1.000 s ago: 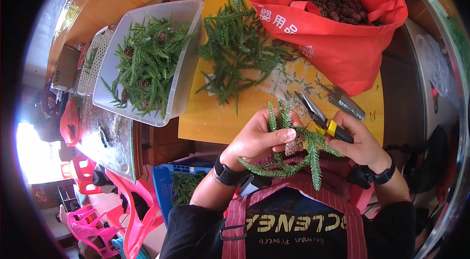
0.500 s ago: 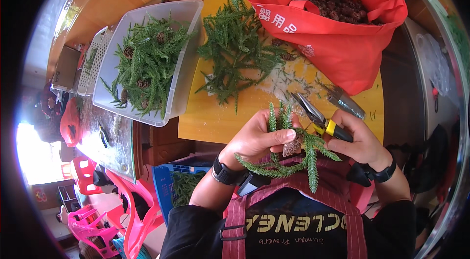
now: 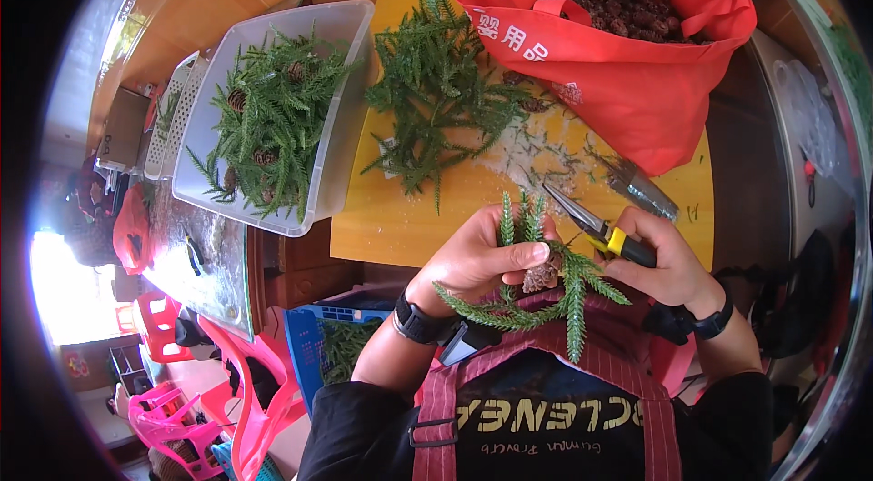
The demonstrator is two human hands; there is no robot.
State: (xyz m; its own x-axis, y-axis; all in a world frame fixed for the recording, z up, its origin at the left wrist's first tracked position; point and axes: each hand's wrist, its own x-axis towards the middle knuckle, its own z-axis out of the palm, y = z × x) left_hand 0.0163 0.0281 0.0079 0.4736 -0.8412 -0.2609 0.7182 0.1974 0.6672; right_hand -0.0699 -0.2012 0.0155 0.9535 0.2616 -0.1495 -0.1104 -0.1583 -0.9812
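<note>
My left hand (image 3: pixel 480 255) pinches a small brown pine cone (image 3: pixel 541 276) together with several green fir sprigs (image 3: pixel 523 304) that fan out around it, just above my lap. My right hand (image 3: pixel 668 265) is closed on pliers (image 3: pixel 596 228) with a yellow and black grip, their thin jaws pointing up and left beside the sprigs. Both hands hover at the near edge of a yellow table (image 3: pixel 409 217).
A heap of loose fir sprigs (image 3: pixel 436 99) lies on the table. Behind it stands a red bag (image 3: pixel 637 90) full of pine cones. A clear plastic tub (image 3: pixel 341 126) at the left holds sprigs with cones. A second tool (image 3: pixel 641 190) lies by the bag. Pink chairs (image 3: pixel 182 408) stand lower left.
The hands have barely shifted; the bundle and pliers stay in the same grip and place.
</note>
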